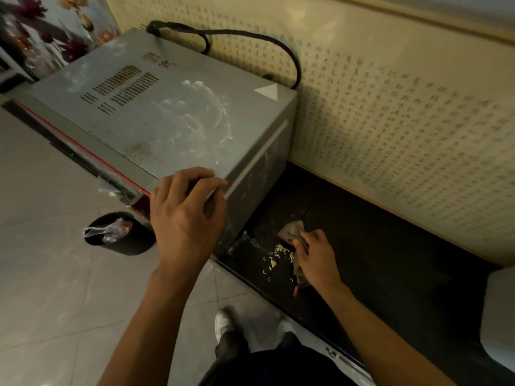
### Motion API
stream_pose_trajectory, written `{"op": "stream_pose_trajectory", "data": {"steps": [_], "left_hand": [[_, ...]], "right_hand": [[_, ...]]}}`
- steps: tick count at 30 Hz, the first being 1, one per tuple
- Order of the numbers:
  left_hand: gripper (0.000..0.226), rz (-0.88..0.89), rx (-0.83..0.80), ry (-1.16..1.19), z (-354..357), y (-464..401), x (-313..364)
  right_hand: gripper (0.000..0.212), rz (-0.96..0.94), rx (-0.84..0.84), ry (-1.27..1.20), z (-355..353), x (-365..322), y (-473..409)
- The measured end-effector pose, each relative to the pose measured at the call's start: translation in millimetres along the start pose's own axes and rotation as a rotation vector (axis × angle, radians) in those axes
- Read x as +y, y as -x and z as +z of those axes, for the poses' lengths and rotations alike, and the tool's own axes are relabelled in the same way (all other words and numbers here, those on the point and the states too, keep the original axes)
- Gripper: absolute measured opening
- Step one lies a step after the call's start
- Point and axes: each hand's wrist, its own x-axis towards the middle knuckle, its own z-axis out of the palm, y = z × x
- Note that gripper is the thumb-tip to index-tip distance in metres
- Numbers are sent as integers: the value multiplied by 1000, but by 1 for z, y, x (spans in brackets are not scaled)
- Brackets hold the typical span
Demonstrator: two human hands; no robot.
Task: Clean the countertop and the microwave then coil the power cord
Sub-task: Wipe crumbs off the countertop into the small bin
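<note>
Black stone forms the worktop [390,246], which runs along the wall; the microwave [167,112] stands at its left end, near the front edge. The step in hand appears to be the first one, cleaning the worktop. The right hand [315,257] presses a crumpled cloth [292,229] onto the stone just right of the microwave's front corner, fingers curled over the cloth. Yellow crumbs [278,253] lie scattered just left of the cloth, close to the front edge. The left hand [186,215] rests on the microwave's top front corner, fingers bent over the edge and thumb on top. It may hold a small dark item, but this cannot be confirmed.

The next move likely calls for gathering the crumbs toward the front edge. The bin [119,232] stands on the floor below, left of that edge. White smears on the microwave top indicate that cleaning there is not yet finished. The cord [250,34] loops loose behind the microwave's rear edge, uncoiled.

Hidden or unclear:
- The cord's plug and far end are out of sight behind the microwave.
- The microwave door is barely visible.
- A white object [498,316] at the right edge is cut off and unidentifiable.
</note>
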Motion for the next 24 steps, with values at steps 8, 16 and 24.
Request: {"op": "stream_pose_trajectory", "data": {"steps": [8,16,24], "left_hand": [[7,5,2,9,1,-1,-2],[8,-8,3,2,3,0,-3],[9,2,9,13,4,0,-5]], "right_hand": [[36,-4,68,256,-30,31,-99],[40,-411,-198,319,-25,31,-74],[41,-367,-348,250,-36,30,-44]]}}
